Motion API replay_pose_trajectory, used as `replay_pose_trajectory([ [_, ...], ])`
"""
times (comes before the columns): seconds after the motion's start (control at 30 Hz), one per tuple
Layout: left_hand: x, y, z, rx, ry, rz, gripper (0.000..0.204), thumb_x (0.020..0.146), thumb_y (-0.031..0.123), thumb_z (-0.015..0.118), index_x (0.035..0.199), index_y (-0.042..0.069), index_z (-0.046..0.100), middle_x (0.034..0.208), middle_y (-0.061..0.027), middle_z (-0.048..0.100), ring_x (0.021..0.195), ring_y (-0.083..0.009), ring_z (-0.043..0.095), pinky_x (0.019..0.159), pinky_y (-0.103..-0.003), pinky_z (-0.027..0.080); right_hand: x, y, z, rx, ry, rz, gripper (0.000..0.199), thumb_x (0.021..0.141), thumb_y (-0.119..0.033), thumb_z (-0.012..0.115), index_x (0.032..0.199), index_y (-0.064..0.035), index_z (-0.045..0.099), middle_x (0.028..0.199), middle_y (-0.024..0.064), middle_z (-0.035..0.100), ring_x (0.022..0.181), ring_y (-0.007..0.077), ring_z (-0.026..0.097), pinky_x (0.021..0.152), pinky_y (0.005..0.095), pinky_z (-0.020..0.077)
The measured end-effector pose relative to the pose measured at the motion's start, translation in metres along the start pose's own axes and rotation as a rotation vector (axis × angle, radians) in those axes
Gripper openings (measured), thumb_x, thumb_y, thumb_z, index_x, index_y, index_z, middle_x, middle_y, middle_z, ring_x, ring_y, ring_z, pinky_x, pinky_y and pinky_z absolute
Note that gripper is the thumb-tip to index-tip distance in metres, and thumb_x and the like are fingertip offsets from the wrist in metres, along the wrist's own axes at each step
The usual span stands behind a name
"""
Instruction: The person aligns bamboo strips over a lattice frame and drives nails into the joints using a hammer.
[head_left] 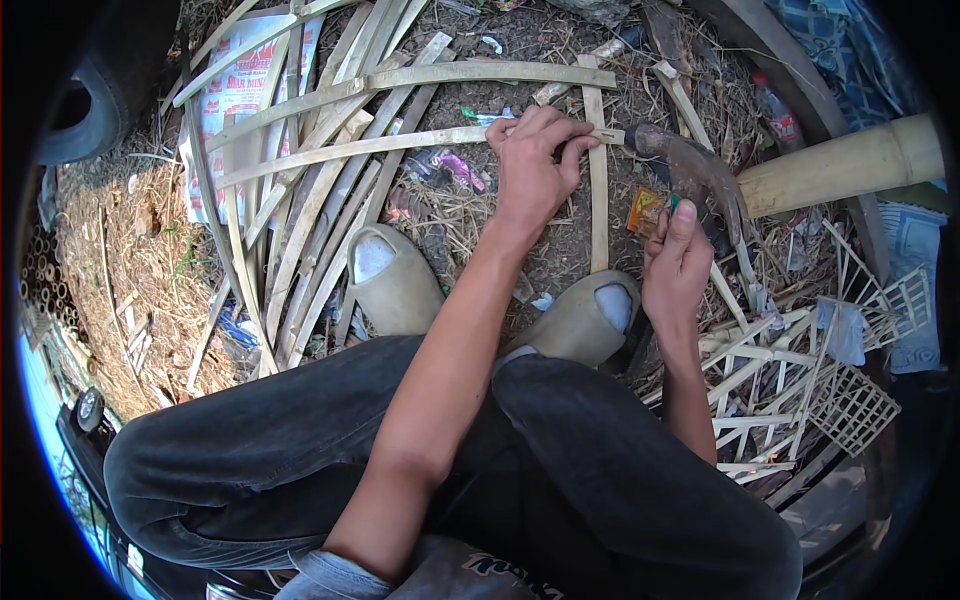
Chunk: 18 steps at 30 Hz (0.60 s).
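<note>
Mia: What is the left hand (535,160) doing?

Tom: It is closed around a long bamboo strip (370,145). The fingers curl over it and press it down where it crosses an upright strip (598,180). That spot is on the ground, just past the two shoes.

Mia: And the right hand (676,265)?

Tom: It holds a hammer (690,165). The fingers wrap the handle and the thumb points up along it. The dark head sits up near the crossing, just to the right of the left hand.

Mia: Is there a nail?

Tom: I cannot tell. It is too small to see, if it is there.

Mia: How would you do this bit well?

Tom: I think you keep the long strip flat and still, so it does not slide off the upright one. I would keep the left fingers to the side of the spot where the hammer lands. Small, straight taps look safer than one big hit, because thin bamboo may split.

Mia: What else is around?

Tom: More bamboo strips (300,230) lie in a pile on the left. Little bamboo grids (850,405) sit on the right. A fat bamboo pole (850,165) lies behind the hammer, and a plastic bottle (778,115) is beside it. The shoes (395,280) rest on dirt and dry straw.
</note>
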<state>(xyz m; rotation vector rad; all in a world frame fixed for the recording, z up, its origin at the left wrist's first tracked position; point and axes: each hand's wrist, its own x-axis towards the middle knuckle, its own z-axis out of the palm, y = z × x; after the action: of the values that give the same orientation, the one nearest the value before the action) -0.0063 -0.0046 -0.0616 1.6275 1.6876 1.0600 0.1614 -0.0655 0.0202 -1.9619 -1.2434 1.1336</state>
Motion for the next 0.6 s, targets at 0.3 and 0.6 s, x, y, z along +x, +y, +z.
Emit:
replay_pose_trajectory([
  [0.3, -0.001, 0.0, 0.002, 0.028, -0.002, 0.014, 0.011, 0.082, 0.018, 0.084, 0.093, 0.015, 0.082, 0.091, 0.0014, 0.074, 0.09, -0.0164, 0.067, 0.097, -0.039, 0.032, 0.004, -0.015, -0.013, 0.021, 0.01, -0.102, 0.058, 0.113, -0.051, 0.038, 0.08, -0.0042, 0.05, 0.065, -0.001, 0.044, 0.056, 0.0084, 0.039, 0.052, 0.028, 0.0323],
  [0.6, -0.001, 0.002, 0.001, 0.019, -0.005, 0.049, 0.01, 0.083, 0.017, 0.083, 0.093, 0.014, 0.083, 0.091, 0.0016, 0.074, 0.09, -0.0154, 0.067, 0.096, -0.038, 0.031, 0.015, -0.019, -0.021, -0.36, 0.028, -0.409, 0.039, 0.109, -0.027, 0.053, 0.127, 0.0056, 0.064, 0.104, 0.0286, 0.069, 0.098, 0.0441, 0.07, 0.085, 0.0465, 0.0528],
])
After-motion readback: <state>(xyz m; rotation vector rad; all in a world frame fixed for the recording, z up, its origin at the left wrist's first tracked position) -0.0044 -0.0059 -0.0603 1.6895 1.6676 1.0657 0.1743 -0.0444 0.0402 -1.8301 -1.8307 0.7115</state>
